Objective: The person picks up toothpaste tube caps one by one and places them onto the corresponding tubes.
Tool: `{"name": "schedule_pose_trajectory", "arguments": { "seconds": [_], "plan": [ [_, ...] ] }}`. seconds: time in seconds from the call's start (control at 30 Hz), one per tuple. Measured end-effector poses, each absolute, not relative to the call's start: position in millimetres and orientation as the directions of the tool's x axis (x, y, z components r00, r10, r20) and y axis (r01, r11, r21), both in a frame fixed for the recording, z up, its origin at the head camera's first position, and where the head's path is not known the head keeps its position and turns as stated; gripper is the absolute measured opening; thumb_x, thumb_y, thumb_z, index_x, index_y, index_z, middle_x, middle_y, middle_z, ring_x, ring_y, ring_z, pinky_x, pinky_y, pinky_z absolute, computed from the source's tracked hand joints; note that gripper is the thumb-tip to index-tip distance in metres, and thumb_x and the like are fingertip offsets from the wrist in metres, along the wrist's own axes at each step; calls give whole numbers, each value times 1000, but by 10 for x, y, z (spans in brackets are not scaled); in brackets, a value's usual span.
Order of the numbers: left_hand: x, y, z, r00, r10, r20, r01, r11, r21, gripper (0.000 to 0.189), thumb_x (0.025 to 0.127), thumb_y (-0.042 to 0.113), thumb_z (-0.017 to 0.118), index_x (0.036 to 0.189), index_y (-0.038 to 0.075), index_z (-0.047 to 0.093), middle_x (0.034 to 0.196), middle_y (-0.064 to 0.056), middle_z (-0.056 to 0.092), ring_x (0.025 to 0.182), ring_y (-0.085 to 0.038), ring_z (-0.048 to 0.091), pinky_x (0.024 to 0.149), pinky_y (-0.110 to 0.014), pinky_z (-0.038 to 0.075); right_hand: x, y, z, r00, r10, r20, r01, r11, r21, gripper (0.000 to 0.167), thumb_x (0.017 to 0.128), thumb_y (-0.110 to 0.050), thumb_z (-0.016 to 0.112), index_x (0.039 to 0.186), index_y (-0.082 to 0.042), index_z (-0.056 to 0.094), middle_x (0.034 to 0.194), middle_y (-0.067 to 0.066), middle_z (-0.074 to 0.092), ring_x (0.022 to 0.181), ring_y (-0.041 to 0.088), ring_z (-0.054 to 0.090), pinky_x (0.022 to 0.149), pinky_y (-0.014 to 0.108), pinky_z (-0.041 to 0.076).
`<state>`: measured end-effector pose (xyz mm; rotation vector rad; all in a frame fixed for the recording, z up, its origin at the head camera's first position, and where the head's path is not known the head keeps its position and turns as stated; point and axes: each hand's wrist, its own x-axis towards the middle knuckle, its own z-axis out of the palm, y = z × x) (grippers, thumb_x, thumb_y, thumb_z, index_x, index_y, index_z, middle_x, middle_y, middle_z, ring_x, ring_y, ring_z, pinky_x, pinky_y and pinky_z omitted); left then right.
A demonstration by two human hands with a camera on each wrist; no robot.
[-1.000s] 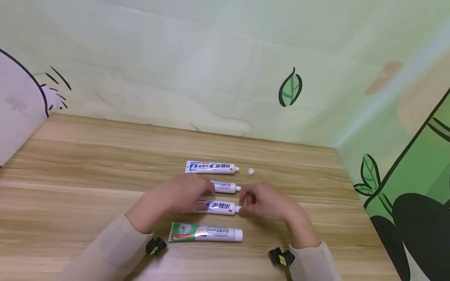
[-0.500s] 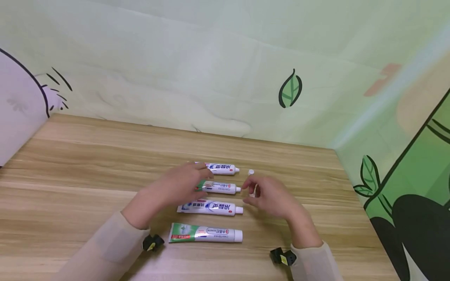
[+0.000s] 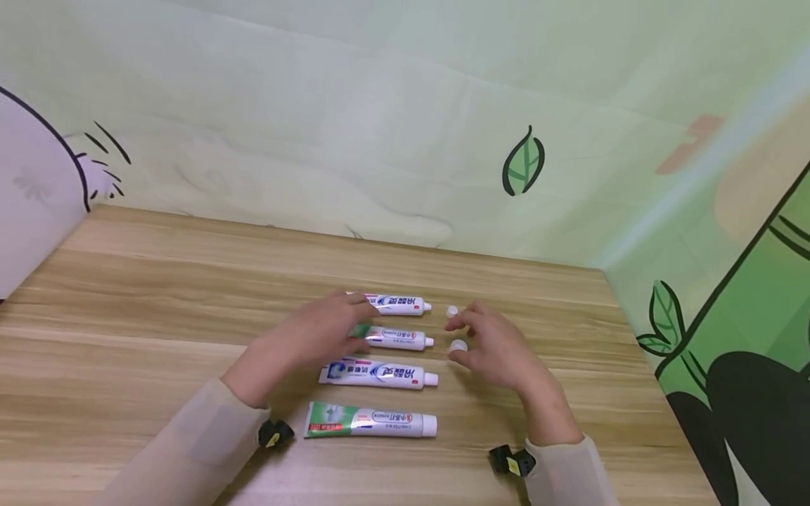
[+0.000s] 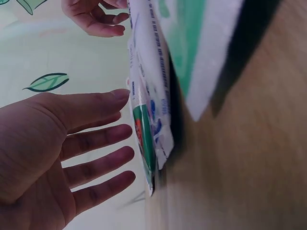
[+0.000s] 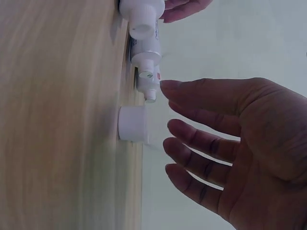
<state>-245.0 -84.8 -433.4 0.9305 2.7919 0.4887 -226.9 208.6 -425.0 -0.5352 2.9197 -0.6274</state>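
Observation:
My left hand [image 3: 310,330] is above the back two toothpaste tubes, its fingers spread and holding nothing. It partly hides the farthest blue-and-white tube [image 3: 401,306] and the green-and-white tube [image 3: 401,339] in front of it. Both show bare nozzles at their right ends. My right hand [image 3: 496,348] hovers beside two loose white caps, thumb and fingers apart. The nearer cap [image 3: 458,345] stands on the table by the thumb; in the right wrist view this cap [image 5: 132,123] is just off the fingertips. The farther cap [image 3: 452,311] lies near the index finger.
Closer to me lie another blue-and-white tube [image 3: 380,374] and a larger green-and-white tube [image 3: 373,422], both with white caps on. The wood-grain table [image 3: 158,281] meets a printed cloth backdrop [image 3: 316,140] behind and at the right.
Both hands have moved back from the third tube, whose cap the right fingers were touching. The right hand has shifted slightly right, and the nearer loose cap, hidden before, now shows.

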Motion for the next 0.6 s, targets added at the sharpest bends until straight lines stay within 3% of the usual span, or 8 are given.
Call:
{"name": "schedule_pose_trajectory", "arguments": {
  "seconds": [0.6],
  "plan": [
    [-2466, -846, -4442, -794, 602, -84, 553, 773, 311, 45, 97, 28, 74, 138, 10, 66, 137, -11, 66, 122, -30, 65, 105, -46, 55, -2317, 2130, -4378, -937, -329, -117, -260, 882, -392, 30, 85, -15, 82, 114, -13, 75, 107, 2, 63, 91, 17, 60, 83, 38, 53]
  ]
}}
